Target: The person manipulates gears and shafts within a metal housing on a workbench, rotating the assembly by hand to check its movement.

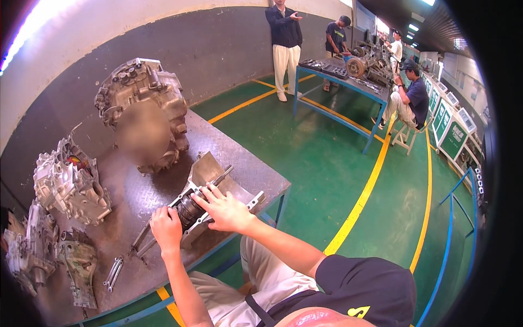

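On the dark steel surface [239, 169], left hand [166, 229] is closing around, right hand [226, 210] lying flat upon, a heavy, rigid grey metal gear-shaft housing [204, 174], probably oily, best gripped by its flanges.

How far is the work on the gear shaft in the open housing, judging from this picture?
Done: the housing half lies open on the metal table, and other gearbox casings stand apart. In hand: the left hand and right hand both rest on the gear shaft in the housing. Left: the shaft is not lifted out, and a loose small part lies by the table edge.
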The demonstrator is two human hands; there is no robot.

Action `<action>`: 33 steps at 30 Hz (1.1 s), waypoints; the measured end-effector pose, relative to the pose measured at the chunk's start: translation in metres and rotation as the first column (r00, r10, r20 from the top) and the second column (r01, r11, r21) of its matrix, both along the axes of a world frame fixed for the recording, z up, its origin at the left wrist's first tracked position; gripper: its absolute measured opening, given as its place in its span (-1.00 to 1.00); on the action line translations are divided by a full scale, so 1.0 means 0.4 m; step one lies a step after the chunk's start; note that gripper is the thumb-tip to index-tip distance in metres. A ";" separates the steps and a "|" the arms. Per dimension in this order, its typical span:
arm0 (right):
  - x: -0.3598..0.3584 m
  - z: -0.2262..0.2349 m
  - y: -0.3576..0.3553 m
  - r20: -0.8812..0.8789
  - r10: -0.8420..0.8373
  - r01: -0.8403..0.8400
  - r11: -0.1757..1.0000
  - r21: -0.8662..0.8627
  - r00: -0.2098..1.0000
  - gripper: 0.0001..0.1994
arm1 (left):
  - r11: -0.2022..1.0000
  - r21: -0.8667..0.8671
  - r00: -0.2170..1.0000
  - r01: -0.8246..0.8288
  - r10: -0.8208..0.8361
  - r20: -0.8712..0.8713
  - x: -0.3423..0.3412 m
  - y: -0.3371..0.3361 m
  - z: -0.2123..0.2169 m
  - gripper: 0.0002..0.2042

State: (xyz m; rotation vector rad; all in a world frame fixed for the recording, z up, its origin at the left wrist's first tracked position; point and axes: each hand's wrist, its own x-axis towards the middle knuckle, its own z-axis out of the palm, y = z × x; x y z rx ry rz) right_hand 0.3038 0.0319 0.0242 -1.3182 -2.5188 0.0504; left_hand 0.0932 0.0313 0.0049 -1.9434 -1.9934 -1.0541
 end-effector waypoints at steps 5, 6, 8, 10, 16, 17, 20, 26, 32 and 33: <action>0.004 0.000 0.000 -0.006 -0.001 0.001 1.000 -0.003 1.000 0.02 | 1.000 0.021 1.000 -0.008 0.008 -0.014 0.004 0.005 -0.006 -0.72; 0.004 0.000 0.000 -0.006 -0.003 0.003 1.000 0.000 1.000 0.02 | 1.000 0.025 1.000 -0.011 0.011 -0.016 0.004 0.005 -0.007 -0.72; 0.005 0.000 0.000 -0.003 -0.003 0.003 1.000 -0.002 1.000 0.02 | 1.000 0.023 1.000 -0.013 0.013 -0.012 0.005 0.005 -0.007 -0.72; 0.003 0.000 -0.001 0.000 -0.001 0.001 1.000 -0.003 1.000 0.02 | 1.000 0.022 1.000 -0.016 0.016 -0.008 0.002 0.004 -0.008 -0.72; 0.003 -0.002 -0.001 0.004 -0.001 0.001 1.000 -0.003 1.000 0.02 | 1.000 0.011 1.000 -0.022 0.022 0.006 0.004 0.003 -0.007 -0.71; 0.003 -0.002 -0.001 0.001 -0.002 0.002 1.000 -0.001 1.000 0.02 | 1.000 0.013 1.000 -0.019 0.019 0.008 0.003 0.004 -0.007 -0.72; 0.004 -0.003 0.001 -0.004 -0.004 0.004 1.000 0.002 1.000 0.02 | 1.000 0.009 1.000 -0.016 0.016 0.014 0.004 0.005 -0.006 -0.72; -0.003 0.002 -0.002 -0.004 0.006 -0.006 1.000 -0.005 1.000 0.02 | 0.999 0.009 0.999 -0.031 0.031 0.018 -0.003 -0.003 -0.005 -0.72; 0.007 -0.002 -0.002 -0.003 -0.005 0.005 1.000 0.001 1.000 0.02 | 1.000 0.006 1.000 -0.019 0.019 0.024 0.007 0.002 -0.005 -0.72; 0.006 -0.001 -0.002 0.001 -0.004 0.004 1.000 0.003 1.000 0.02 | 1.000 0.001 0.999 -0.018 0.018 0.027 0.005 0.002 -0.006 -0.71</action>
